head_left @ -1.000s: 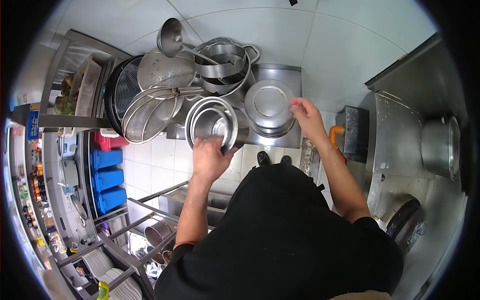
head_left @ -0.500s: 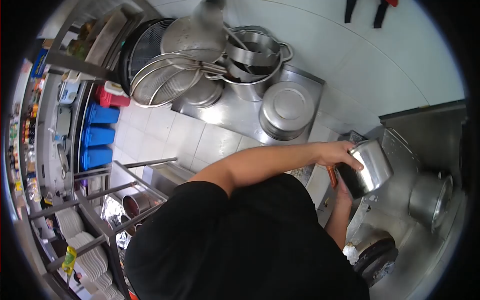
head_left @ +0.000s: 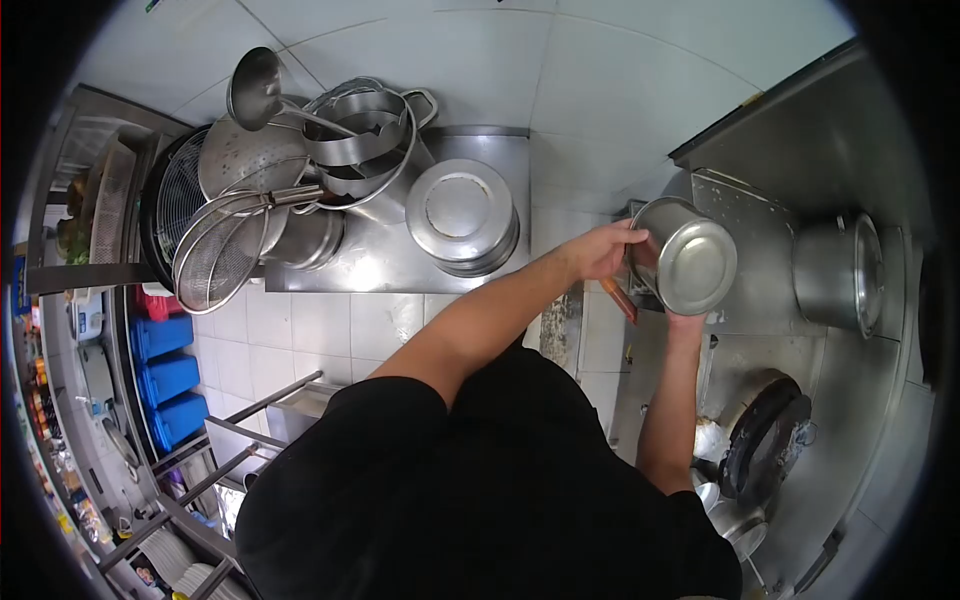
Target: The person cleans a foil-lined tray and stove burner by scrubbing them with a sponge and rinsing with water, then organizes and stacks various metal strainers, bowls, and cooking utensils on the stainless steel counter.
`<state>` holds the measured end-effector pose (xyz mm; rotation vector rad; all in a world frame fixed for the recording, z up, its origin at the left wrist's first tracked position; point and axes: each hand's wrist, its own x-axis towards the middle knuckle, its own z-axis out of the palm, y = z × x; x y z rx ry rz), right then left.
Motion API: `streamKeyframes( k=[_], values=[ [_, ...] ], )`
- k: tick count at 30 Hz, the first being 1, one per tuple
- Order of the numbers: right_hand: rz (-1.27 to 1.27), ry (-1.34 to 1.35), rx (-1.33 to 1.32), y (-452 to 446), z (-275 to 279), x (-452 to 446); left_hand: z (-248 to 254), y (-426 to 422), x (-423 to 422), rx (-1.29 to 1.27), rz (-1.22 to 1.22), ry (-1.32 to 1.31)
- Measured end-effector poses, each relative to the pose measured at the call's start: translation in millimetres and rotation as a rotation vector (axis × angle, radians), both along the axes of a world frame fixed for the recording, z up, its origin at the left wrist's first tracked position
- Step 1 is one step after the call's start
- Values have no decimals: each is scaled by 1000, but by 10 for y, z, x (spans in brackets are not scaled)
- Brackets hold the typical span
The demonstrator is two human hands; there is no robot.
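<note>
A steel pot (head_left: 700, 268) is tilted on its side at the right, its round base turned towards me. My left hand (head_left: 605, 250) grips its rim, thumb on the outer wall. My right hand (head_left: 685, 320) supports the pot from below; its fingers are mostly hidden behind the metal. A reddish-brown handle (head_left: 619, 299) sticks out below my left hand, beside the rim. Whether it belongs to the pot, I cannot tell.
A lidded pot (head_left: 840, 272) stands at the far right, with dark round items (head_left: 765, 435) nearer me. On the steel table (head_left: 380, 262) are an upturned pot (head_left: 460, 215), a ladle (head_left: 256, 90), strainers (head_left: 225, 250) and stacked pots. Blue bins (head_left: 165, 380) and a metal rack (head_left: 240, 465) are left.
The pot has turned so its base faces me more, and both hands have shifted with it. My view has swung to the right.
</note>
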<state>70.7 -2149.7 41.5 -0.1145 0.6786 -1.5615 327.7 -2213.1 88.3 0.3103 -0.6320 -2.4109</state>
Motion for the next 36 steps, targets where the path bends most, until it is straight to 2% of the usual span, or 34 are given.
streamKeyframes(
  k=[2, 4, 7, 10, 11, 13, 15, 17, 18, 19, 20, 23, 25, 26, 27, 29, 33, 36],
  values=[
    [-60, 79, 28, -93, -28, 6, 48, -48, -36, 3, 72, -1],
    [-90, 155, 28, -235, 345, 321, 168, -90, -125, 68, 238, -79],
    [-148, 216, 77, -408, 917, 777, 610, -179, -43, 145, 494, -328],
    [-44, 228, 0, -641, 1071, 831, 602, -370, 35, 115, 544, -262],
    [-29, 240, -15, -725, 1032, 785, 574, -434, 32, 174, 605, -271],
    [61, 328, -57, -634, 1463, 1132, 533, -505, -30, 298, 692, -282],
    [33, 307, 23, -599, 1620, 1228, 841, -340, 201, 367, 665, -65],
    [156, 234, -94, -777, 1366, 968, 1124, -236, 495, 451, 613, 62],
    [190, 284, -119, -753, 1568, 1119, 1002, -268, 561, 406, 671, 105],
    [245, 327, -139, -722, 1754, 1303, 1174, -178, 750, 464, 695, 49],
    [265, 346, -104, -753, 1715, 1247, 895, -265, 870, 424, 690, 64],
    [332, 411, -27, -883, 1458, 1078, 943, -65, 1360, 436, 789, 61],
    [339, 474, 11, -772, 1294, 960, 1314, 247, 1693, 456, 883, -6],
    [338, 506, 53, -700, 1209, 901, 1088, 302, 1874, 410, 901, 79],
    [339, 538, 95, -631, 1118, 828, 1102, 450, 2054, 374, 977, 61],
    [357, 613, 186, -484, 841, 611, 750, 718, 2509, 289, 1108, 79],
    [325, 646, 353, -138, 480, 233, 413, 1529, 3429, 295, 1180, -6],
    [279, 664, 440, 178, 306, 32, 210, 1838, 3844, 428, 1278, -123]
  ],
)
